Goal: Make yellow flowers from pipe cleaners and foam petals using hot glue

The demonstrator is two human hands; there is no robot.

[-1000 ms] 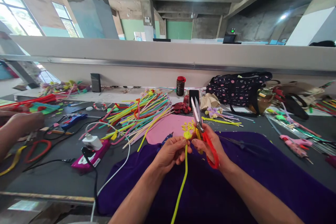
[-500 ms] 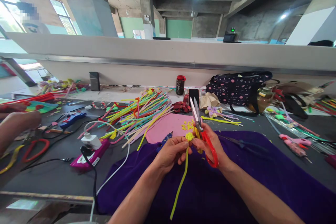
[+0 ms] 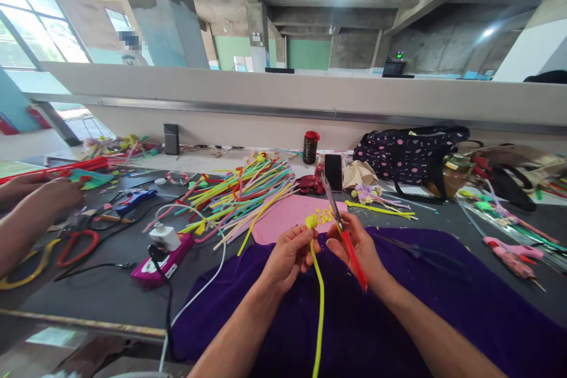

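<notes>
Bare tabletop (image 3: 110, 292) lies left of the purple power strip (image 3: 163, 261), crossed by cable.

yellow fuzzy stem (image 3: 320, 307), long and hanging down, rounded bud at top, red-handled scissors (image 3: 346, 236), blades up

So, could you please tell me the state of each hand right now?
Left hand: closed, pinching the yellow pipe-cleaner stem.
Right hand: holding the red-handled scissors.

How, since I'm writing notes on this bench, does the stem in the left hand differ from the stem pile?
The held stem looks all yellow; the stem pile mixes yellow, red and turquoise. The held stem trails from the left hand, while the stem pile lies across the table. Both show long, thin yellow lengths.
</notes>
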